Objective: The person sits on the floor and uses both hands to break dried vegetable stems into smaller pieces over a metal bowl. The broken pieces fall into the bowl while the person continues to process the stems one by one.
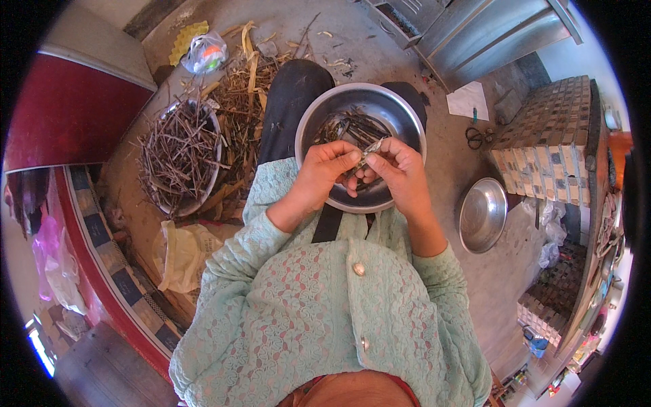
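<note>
Both hands met over the steel bowl (400, 112) on the lap: left hand (324, 173) & right hand (397, 169) each pinched shut on one thin pale stalk (371, 147), held just above the rim. Prob best to keep fingertips close tog. w/ peelings dropping into the bowl. Concrete floor (468, 176) had a basin of dark twigs (180, 152) at left, an empty steel basin (483, 214) at right, scissors (479, 136) near a tiled counter (549, 136).

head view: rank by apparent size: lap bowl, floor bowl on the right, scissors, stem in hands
1. Lap bowl, nearer the camera, so its lead is unsure
2. Floor bowl
3. Scissors
4. Stem, mostly hidden by the hands
</note>
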{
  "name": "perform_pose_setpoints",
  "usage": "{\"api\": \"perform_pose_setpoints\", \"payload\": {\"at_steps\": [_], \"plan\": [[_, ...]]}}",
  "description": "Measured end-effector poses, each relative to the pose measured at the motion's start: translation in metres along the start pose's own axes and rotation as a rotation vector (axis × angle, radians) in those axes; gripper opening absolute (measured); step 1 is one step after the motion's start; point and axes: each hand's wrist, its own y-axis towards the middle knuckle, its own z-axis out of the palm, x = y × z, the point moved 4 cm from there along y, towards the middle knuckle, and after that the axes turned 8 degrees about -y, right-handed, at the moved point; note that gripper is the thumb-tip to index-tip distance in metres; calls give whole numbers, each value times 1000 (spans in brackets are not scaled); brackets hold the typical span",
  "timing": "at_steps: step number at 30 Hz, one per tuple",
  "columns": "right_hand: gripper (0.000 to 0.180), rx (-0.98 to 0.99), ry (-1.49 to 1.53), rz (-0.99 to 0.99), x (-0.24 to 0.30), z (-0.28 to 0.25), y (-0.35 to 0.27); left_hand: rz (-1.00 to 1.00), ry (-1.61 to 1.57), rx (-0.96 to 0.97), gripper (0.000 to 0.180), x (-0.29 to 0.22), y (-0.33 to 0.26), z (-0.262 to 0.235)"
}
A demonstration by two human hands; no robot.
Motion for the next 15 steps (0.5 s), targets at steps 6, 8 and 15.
{"api": "perform_pose_setpoints", "payload": {"at_steps": [6,8,15], "plan": [[8,-11,23,18,2,1,0,-31,-63,41,22,-4,-1,3],[8,-16,23,25,2,1,0,-38,-74,50,22,-4,-1,3],[12,-102,54,-2,0,-3,1,-39,-13,58,14,-7,-4,4]]}}
